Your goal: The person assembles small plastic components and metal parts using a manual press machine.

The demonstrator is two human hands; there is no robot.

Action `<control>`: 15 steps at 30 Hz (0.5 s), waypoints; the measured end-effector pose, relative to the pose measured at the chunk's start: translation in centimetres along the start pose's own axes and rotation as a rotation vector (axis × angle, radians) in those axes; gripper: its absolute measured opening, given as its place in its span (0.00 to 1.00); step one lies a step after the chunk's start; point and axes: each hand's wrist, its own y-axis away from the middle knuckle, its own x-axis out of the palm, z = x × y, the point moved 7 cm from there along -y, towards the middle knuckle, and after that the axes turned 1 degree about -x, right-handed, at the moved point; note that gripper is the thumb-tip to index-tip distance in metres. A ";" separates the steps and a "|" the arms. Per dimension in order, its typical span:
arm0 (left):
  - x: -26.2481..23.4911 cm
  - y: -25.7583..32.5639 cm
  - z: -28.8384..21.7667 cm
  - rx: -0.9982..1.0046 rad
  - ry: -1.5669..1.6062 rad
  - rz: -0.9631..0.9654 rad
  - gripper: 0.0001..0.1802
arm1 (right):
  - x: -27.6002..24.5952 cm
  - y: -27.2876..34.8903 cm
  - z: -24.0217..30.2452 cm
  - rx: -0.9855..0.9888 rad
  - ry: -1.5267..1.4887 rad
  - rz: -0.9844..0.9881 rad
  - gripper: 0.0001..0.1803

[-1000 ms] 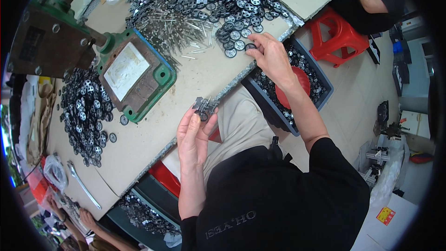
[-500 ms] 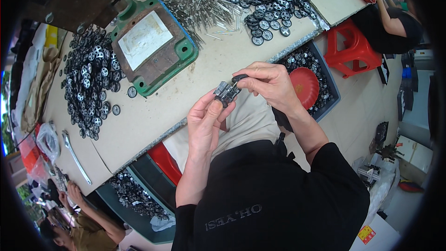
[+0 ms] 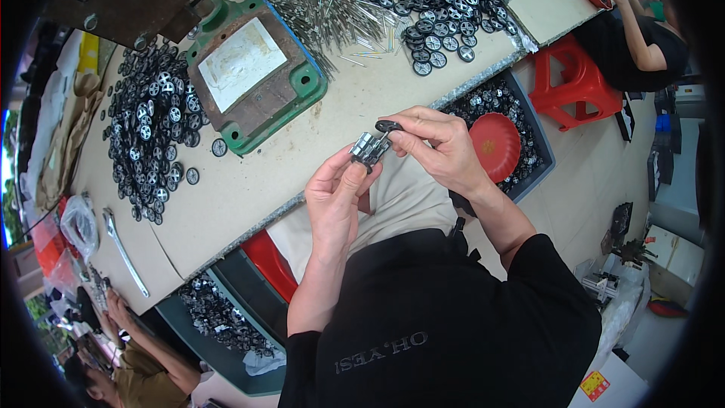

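two hands busy: left hand (image 3: 337, 195) pinches small metal stack (image 3: 368, 149), right hand (image 3: 438, 147) pinches black wheel (image 3: 388, 126). looks light, rigid, slippery; edge grip's safest.

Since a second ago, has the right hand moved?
Yes. The right hand left the wheel pile on the table and came to the left hand.

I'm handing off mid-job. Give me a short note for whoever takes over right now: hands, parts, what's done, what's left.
Left hand: fingers hold a small stack of metal parts over the table edge.
Right hand: fingers pinch a black wheel right at the top of that stack.
Supplies: loose wheels and metal pins at the far side of the table, another wheel pile at left, green press base empty.
Done: wheel picked and brought to the stack.
Left: whether it is seated cannot be told; likely press it on.
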 end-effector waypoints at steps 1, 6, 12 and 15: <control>0.0 0.0 0.0 0.018 -0.011 -0.010 0.15 | 0.0 0.0 0.2 -0.003 0.059 -0.002 0.11; -0.3 0.4 -0.8 0.175 -0.307 -0.067 0.15 | 0.3 0.7 1.5 -0.293 0.367 -0.084 0.15; -0.5 -0.3 -0.5 -0.075 -0.002 0.026 0.16 | -0.8 -0.9 1.2 -0.209 0.158 0.225 0.18; -0.3 -0.3 0.2 -0.170 0.041 0.089 0.15 | -0.6 -1.5 1.2 -0.216 0.107 0.318 0.17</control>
